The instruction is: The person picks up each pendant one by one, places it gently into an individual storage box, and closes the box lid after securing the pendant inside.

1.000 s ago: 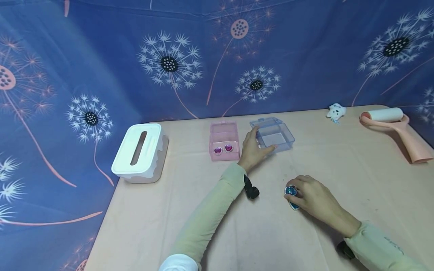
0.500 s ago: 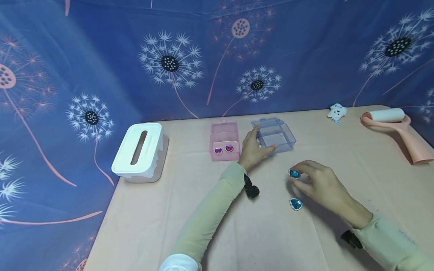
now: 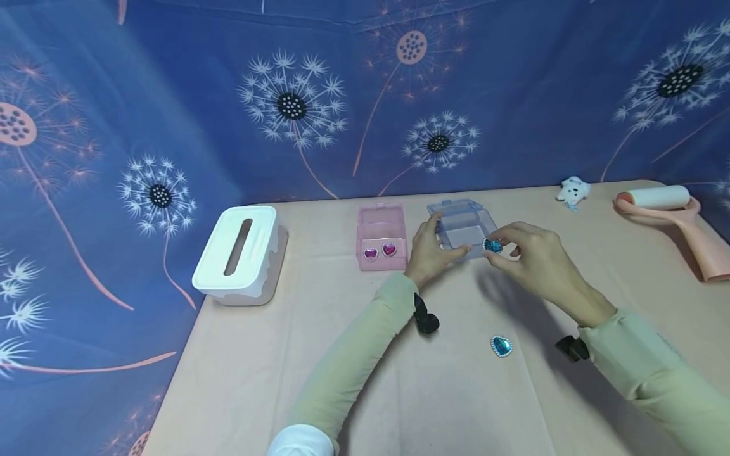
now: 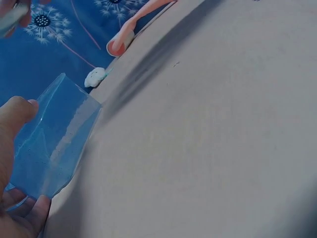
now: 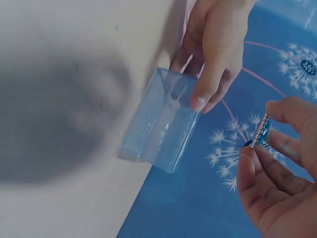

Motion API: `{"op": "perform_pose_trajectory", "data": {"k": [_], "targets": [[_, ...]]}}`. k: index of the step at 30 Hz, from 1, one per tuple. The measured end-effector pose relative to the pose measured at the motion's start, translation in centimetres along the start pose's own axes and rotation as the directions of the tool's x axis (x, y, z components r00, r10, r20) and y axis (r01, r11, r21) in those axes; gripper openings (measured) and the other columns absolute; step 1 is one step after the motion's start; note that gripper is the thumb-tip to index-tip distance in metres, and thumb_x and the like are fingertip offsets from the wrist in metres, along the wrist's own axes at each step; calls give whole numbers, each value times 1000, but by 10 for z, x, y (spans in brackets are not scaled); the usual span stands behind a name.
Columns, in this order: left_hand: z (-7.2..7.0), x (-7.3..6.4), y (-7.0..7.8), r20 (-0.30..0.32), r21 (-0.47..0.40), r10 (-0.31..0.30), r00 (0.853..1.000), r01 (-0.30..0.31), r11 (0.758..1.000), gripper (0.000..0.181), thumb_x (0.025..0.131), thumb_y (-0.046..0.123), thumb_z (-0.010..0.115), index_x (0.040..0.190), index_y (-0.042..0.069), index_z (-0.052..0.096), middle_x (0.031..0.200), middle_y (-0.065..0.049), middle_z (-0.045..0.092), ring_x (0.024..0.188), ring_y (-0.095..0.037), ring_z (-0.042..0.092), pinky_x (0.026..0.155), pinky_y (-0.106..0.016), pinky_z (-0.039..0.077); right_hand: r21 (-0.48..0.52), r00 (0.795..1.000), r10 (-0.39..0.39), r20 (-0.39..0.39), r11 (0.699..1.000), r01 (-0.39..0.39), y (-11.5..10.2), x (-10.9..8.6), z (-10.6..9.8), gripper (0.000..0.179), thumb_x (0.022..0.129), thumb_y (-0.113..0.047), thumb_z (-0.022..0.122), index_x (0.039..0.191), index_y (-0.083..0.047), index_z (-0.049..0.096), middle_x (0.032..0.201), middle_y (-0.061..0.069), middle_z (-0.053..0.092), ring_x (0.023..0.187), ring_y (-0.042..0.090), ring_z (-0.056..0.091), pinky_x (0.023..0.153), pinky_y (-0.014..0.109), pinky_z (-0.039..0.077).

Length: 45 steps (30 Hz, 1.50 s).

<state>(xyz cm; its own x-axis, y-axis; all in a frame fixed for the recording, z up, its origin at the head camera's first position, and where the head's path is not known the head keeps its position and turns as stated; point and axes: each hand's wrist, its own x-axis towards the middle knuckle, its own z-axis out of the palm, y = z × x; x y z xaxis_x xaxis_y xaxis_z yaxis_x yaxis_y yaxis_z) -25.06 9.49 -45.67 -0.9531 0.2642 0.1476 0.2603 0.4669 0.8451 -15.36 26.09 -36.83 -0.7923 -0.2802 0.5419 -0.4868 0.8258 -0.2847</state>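
Observation:
My left hand [image 3: 431,253] holds the open blue see-through plastic box [image 3: 467,229] steady, thumb at the front wall and fingers along its left side. In the left wrist view that box [image 4: 59,139] lies between the thumb and fingers. Just off the box's front right corner, my right hand [image 3: 533,263] pinches a blue gem [image 3: 492,246] with a beaded silver rim. The right wrist view has this gem [image 5: 260,133] edge-on between thumb and fingertips, apart from the box [image 5: 161,121]. A second blue gem [image 3: 502,346], teardrop-shaped, lies on the table nearer the front.
An open pink plastic box [image 3: 382,237] with two pink heart gems [image 3: 390,249] stands left of the left hand. Farther left is a white tissue box [image 3: 239,253]. A small white figurine [image 3: 573,192] and a peach-coloured holder with a white roller [image 3: 661,197] sit at the back right.
The right hand has lifted one blue gem off the table and carried it up to the blue box, uncovering the teardrop gem. The left hand has kept its place on the box.

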Motion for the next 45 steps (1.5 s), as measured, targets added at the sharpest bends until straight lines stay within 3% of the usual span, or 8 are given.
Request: {"op": "perform_pose_trajectory", "data": {"k": [6,10,15,23,30,36,40,45], "targets": [[1,0,-1,-10,7,7,1000,-7,1000,91,74,35,84,147,11,36,132,-11,53,114,-23,57,90,-21,50,27,999,5,40,1000,-6,11,21,13,17,79,-8,77,93,-1,71,88,15,70,73,28,68,59,42,55],[2,0,-1,-23,12,26,999,-26,1000,88,74,34,83,146,11,38,130,-11,54,111,-21,59,87,-18,51,42,990,62,124,997,-67,19,34,24,17,82,-11,75,95,-2,71,91,15,70,77,29,68,63,42,56],[2,-1,-3,-24,21,31,999,-30,999,87,76,33,82,147,10,37,128,-11,55,109,-22,60,85,-18,51,68,961,126,246,987,-146,29,47,37,20,86,-14,72,99,1,71,93,19,69,82,33,68,70,48,54],[8,-3,-3,-29,69,72,997,-70,995,87,76,39,80,146,11,38,125,-8,57,94,-18,59,79,-20,47,77,921,184,343,972,-223,42,56,58,18,85,-12,71,98,1,70,90,19,72,82,32,69,73,47,55],[4,-4,-2,-41,70,68,997,-65,995,84,76,33,79,146,11,39,128,-8,57,106,-20,58,87,-25,50,33,873,190,449,973,-229,44,65,74,20,85,-10,71,101,2,71,88,17,72,78,27,69,69,41,56],[3,-3,-5,-30,85,84,996,-81,993,86,76,35,81,146,9,38,128,-10,56,109,-20,57,90,-25,49,23,831,238,503,957,-288,44,71,80,18,84,-9,70,99,1,72,85,13,72,77,24,67,67,38,55],[4,-3,-5,-34,94,81,996,-77,993,86,75,35,81,146,9,39,125,-9,57,104,-18,57,87,-22,48,17,811,255,527,951,-310,44,72,84,18,83,-8,70,98,2,72,89,16,72,82,28,68,72,41,55],[3,-3,-5,-42,96,83,996,-78,992,86,75,35,82,146,9,39,127,-10,57,112,-20,57,93,-23,48,1,779,298,552,933,-359,44,74,88,21,83,-7,70,102,3,70,99,20,71,92,34,67,82,47,54]]}}
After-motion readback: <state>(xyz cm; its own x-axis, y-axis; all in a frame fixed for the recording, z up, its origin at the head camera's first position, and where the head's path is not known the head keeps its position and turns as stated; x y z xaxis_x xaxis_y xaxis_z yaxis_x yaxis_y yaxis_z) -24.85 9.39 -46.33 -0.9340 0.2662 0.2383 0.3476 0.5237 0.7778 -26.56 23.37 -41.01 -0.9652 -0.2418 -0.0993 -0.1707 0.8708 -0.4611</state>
